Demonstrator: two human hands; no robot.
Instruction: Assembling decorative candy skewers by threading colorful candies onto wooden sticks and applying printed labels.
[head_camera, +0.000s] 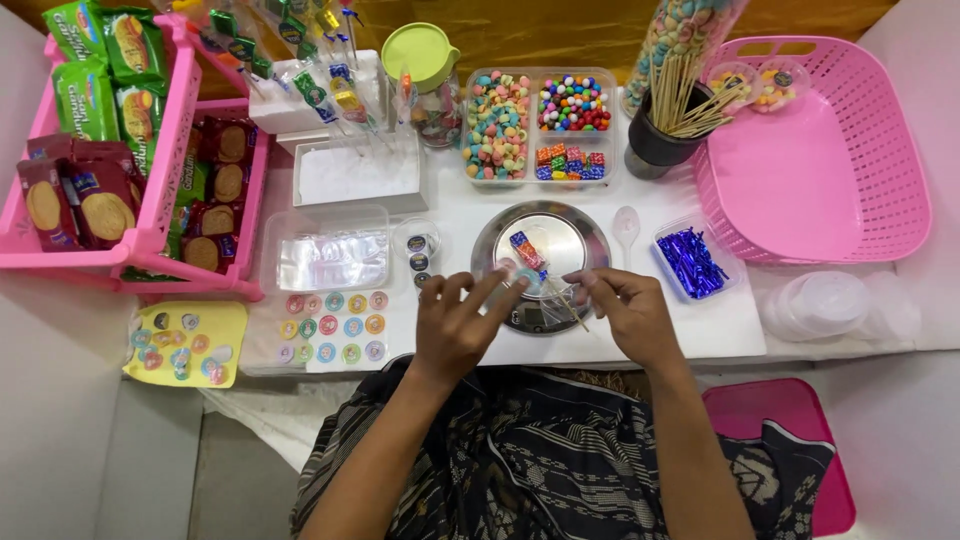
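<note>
While over scale (560, 235), candy skewer (535, 265) pinched between left hand (455, 325), right hand (625, 305) fingers.

A white table (740, 330) carries a round scale (541, 240), pink basket (880, 140), sticker sheets (330, 327) and a sweets tray (537, 125)

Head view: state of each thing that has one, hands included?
left hand: fingers pinching the candy skewer's wrap
right hand: grip on the skewer stick
candy skewer: held over the scale, tilted
kitchen scale: pan bare
green-lidded jar: lid tilted on top
pink basket: nearly empty, two small tubs in the back
stick cup: full of skewers, upright
</note>
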